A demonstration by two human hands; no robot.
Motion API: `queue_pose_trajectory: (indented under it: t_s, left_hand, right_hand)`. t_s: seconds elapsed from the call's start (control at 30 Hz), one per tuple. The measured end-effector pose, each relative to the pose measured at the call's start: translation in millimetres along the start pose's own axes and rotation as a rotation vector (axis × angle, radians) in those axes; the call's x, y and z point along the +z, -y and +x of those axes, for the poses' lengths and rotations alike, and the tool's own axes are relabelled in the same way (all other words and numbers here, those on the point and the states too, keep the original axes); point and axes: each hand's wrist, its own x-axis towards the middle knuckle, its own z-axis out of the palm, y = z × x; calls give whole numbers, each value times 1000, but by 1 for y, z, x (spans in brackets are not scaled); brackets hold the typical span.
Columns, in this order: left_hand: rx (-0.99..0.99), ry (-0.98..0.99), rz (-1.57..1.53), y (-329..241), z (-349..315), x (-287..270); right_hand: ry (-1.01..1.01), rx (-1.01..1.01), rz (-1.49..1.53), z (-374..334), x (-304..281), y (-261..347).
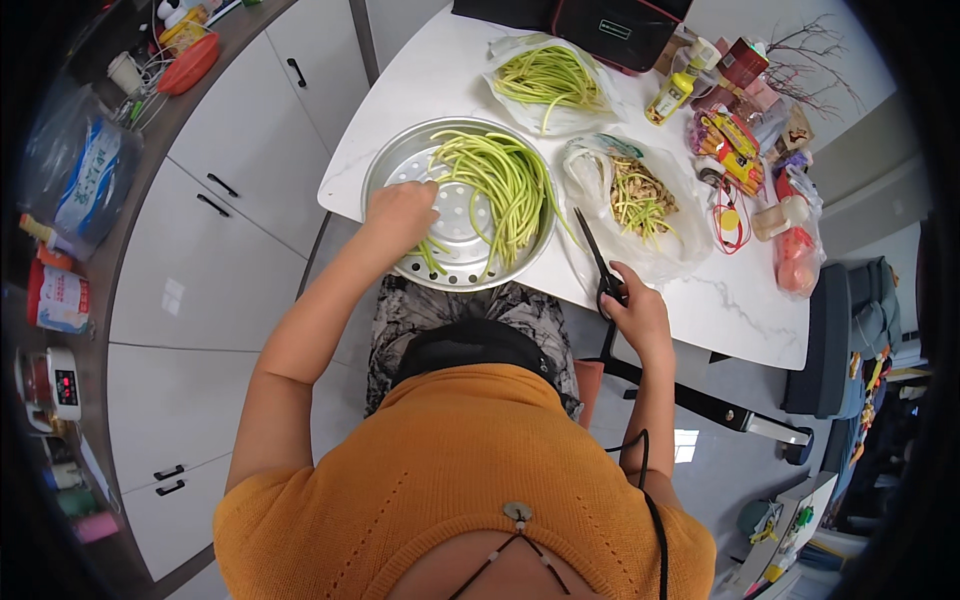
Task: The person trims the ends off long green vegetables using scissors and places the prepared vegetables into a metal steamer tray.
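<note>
A round metal pan (375, 172) with a perforated bottom stands at the table's near edge. Long green garlic stems (515, 190) lie curved along its right side. Over the pan's left part is my left hand (402, 218), fingers curled together; what they hold, if anything, is hidden. A few short stem pieces (430, 258) lie just below that hand. My right hand (640, 312) grips black scissors (597, 250) by the handles, right of the pan, with the blades pointing away from me. Beyond the blades, a clear plastic bag (590, 180) holds cut-off stem tips and brownish bits (640, 197).
Another plastic bag (615, 100) with more long stems (550, 80) lies at the back, before a black box-shaped appliance (610, 35). A yellow bottle (670, 98), snack packets (735, 150) and a bag of reddish round things (795, 255) crowd the right side. White cabinets (230, 170) line the left.
</note>
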Motion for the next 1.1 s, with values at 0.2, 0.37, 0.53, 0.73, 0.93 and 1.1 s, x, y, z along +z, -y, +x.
queue_pose_trajectory:
  t_s: [0.2,0.37,0.53,0.73,0.93,1.1]
  left_hand:
    - [207,-149,-162,-38,21,0]
    - [382,-190,-252,-82,39,1]
    - [504,-268,-189,-101,51,20]
    - [614,-297,-145,-98,65,27]
    - [557,-618,-440,-92,74,9]
    - [294,-805,-913,-86,68,-52]
  right_hand:
    - [-154,-118,-348,11,7,4]
    - [-200,-139,-416,16,8,7]
    - [-210,-117,-384,15,10,7]
    - [-215,-111,-357,16,7,4]
    - [-232,-156,-413,19,10,0]
    - [-268,-193,-547,18,7,5]
